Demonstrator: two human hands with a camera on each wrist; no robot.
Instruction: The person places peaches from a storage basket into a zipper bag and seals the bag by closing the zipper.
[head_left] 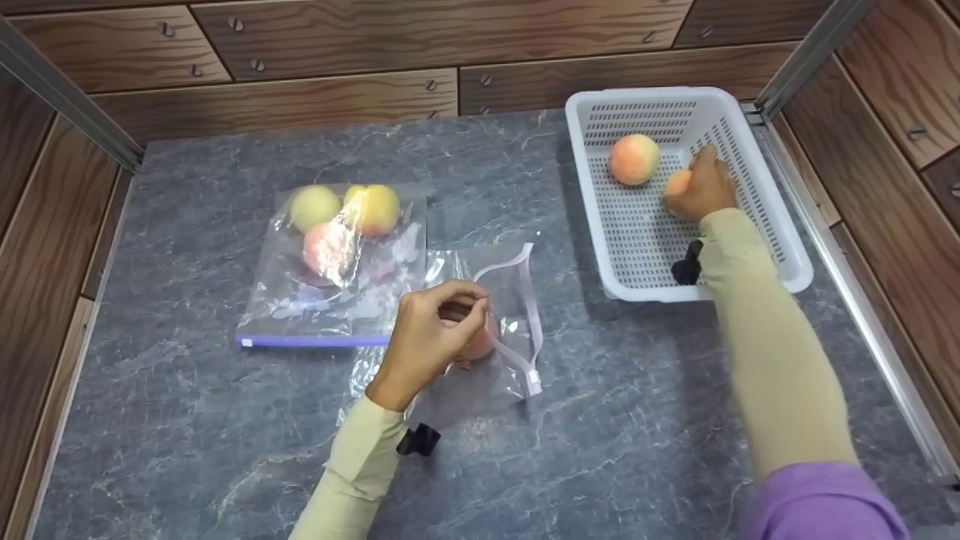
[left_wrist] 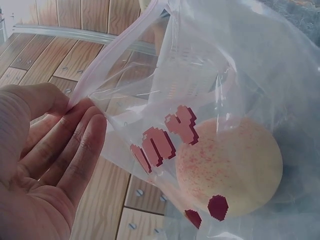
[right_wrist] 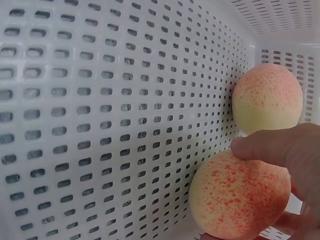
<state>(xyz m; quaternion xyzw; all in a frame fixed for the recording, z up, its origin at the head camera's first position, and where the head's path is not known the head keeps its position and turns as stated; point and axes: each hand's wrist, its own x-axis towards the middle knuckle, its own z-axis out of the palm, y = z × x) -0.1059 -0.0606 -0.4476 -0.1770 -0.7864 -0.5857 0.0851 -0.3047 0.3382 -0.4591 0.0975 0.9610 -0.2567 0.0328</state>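
My left hand (head_left: 429,337) pinches the rim of a clear zip bag (left_wrist: 145,105) between thumb and fingertips, its mouth spread apart by a pale pink zip strip (head_left: 531,300). Inside that bag lies one peach (left_wrist: 235,170), behind printed red letters. Over in the white basket (head_left: 611,289), my right hand (head_left: 705,187) curls thumb and fingers round a red-speckled peach (right_wrist: 240,195). Another peach (head_left: 634,159) sits just beside it on the basket floor, toward the back left.
Left of the open bag lies a second zip bag (head_left: 300,307) with a blue zip strip along its front and three peaches inside. Wood-patterned walls (head_left: 337,45) enclose the grey marbled table (head_left: 187,420), and a metal rail (head_left: 862,322) runs along its right side.
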